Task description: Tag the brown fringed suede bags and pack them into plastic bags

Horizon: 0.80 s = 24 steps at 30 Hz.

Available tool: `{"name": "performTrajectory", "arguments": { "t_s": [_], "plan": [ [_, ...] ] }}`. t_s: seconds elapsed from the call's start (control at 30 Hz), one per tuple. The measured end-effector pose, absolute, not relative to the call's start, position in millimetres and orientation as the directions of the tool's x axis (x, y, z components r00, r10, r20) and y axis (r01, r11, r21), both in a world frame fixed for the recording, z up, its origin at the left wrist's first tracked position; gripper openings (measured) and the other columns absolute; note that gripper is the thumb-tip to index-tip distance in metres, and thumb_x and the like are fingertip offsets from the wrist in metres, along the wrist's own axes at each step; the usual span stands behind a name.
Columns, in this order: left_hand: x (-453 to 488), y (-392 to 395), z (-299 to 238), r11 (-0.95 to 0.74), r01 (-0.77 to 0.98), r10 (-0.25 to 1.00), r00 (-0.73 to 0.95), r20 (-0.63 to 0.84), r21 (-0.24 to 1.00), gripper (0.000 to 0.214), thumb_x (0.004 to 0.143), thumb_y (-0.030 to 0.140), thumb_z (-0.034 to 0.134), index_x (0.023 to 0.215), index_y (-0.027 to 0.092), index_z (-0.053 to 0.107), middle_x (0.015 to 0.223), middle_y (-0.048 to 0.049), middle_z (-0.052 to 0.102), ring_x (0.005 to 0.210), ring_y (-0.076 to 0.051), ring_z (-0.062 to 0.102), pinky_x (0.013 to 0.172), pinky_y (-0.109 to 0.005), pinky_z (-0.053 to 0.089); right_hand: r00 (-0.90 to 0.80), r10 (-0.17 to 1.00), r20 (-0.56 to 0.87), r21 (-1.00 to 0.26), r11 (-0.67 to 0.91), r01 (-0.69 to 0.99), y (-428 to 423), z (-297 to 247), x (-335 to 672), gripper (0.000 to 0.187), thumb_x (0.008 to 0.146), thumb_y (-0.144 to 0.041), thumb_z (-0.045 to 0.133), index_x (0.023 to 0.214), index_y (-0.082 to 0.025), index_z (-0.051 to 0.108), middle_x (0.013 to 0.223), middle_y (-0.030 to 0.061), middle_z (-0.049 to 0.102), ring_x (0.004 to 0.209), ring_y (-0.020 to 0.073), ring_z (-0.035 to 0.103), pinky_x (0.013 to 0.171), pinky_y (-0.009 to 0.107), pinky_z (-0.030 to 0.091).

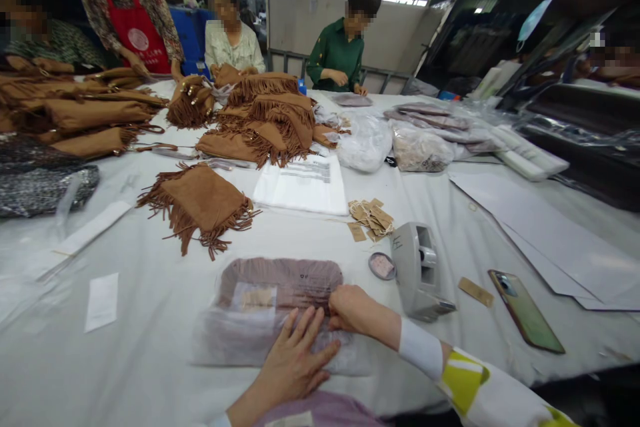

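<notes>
A clear plastic bag [227,347] lies flat on the table in front of me, with a brown fringed pouch [285,270] inside it. A small white packet with a tan tag [257,299] shows through the plastic. My left hand [297,353] rests on the lower right part of the bag, fingers spread. At the bag's right side, my right hand [355,310] is closed, its curled fingers gripping the plastic; the fingertips are partly hidden. Right of it stands a grey tape dispenser [413,273], beside a small round dish [382,266].
A tan fringed pouch [203,197] lies ahead, before piled brown fringed bags [275,120]. Nearby are paper tags [371,219], white plastic bags [303,187], a phone [525,310] and white sheets [540,233]. Several co-workers, including a person in green [337,53], are across the table.
</notes>
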<state>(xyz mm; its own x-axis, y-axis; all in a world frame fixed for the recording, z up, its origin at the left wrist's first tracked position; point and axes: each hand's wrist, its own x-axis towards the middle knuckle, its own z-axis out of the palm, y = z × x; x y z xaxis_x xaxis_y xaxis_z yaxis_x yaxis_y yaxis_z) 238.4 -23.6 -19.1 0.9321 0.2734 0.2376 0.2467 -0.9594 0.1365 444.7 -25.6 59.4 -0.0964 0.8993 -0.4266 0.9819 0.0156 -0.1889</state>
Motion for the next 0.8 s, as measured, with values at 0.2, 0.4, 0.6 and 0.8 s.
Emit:
{"name": "performTrajectory", "arguments": {
  "t_s": [0.2, 0.4, 0.6, 0.8],
  "plan": [
    [239.0, -24.6, -18.6, -0.961, 0.247, 0.271, 0.931, 0.244, 0.125, 0.069, 0.086, 0.06, 0.046, 0.145, 0.043, 0.014, 0.156, -0.0126, 0.018, 0.14, -0.032, 0.023, 0.11, -0.054, 0.016, 0.084, 0.94, -0.331, -0.153, -0.141, 0.978, -17.9, 59.7, 469.3, 0.053, 0.052, -0.049, 0.083, 0.092, -0.02, 0.063, 0.077, 0.0077, 0.071, 0.075, 0.0288, 0.067, 0.063, 0.03, 0.045],
    [239.4, -21.7, -9.6, -0.96, 0.261, 0.279, 0.929, 0.243, 0.105, 0.069, 0.087, 0.061, 0.045, 0.145, 0.042, 0.014, 0.155, -0.0131, 0.021, 0.138, -0.033, 0.027, 0.109, -0.054, 0.017, 0.227, 0.96, -0.161, -0.362, -0.272, 0.892, -37.7, 64.2, 465.9, 0.035, 0.092, -0.049, 0.041, 0.092, -0.018, 0.058, 0.067, 0.0034, 0.066, 0.063, 0.0176, 0.062, 0.06, 0.026, 0.042],
    [230.0, -13.3, 8.2, -0.973, 0.225, 0.23, 0.95, 0.212, 0.044, 0.061, 0.09, 0.06, 0.037, 0.144, 0.038, 0.022, 0.151, -0.0118, 0.03, 0.139, -0.029, 0.026, 0.11, -0.051, 0.019, 0.081, 0.982, -0.168, -0.724, -0.179, 0.666, -70.1, 28.9, 415.1, 0.032, 0.089, -0.048, 0.043, 0.073, -0.022, 0.054, 0.066, 0.0001, 0.064, 0.059, 0.016, 0.059, 0.057, 0.026, 0.043],
    [157.9, 2.0, -0.1, -0.753, 0.657, 0.651, 0.741, 0.161, 0.021, 0.074, 0.081, 0.055, 0.059, 0.144, 0.04, 0.024, 0.154, -0.0087, 0.025, 0.137, -0.038, 0.024, 0.107, -0.065, 0.016, 0.123, 0.987, -0.105, -0.677, -0.162, 0.718, -68.7, 9.1, 412.1, 0.035, 0.092, -0.048, 0.039, 0.072, -0.023, 0.054, 0.06, 0.0003, 0.062, 0.057, 0.0184, 0.061, 0.057, 0.028, 0.042]
  ]
}}
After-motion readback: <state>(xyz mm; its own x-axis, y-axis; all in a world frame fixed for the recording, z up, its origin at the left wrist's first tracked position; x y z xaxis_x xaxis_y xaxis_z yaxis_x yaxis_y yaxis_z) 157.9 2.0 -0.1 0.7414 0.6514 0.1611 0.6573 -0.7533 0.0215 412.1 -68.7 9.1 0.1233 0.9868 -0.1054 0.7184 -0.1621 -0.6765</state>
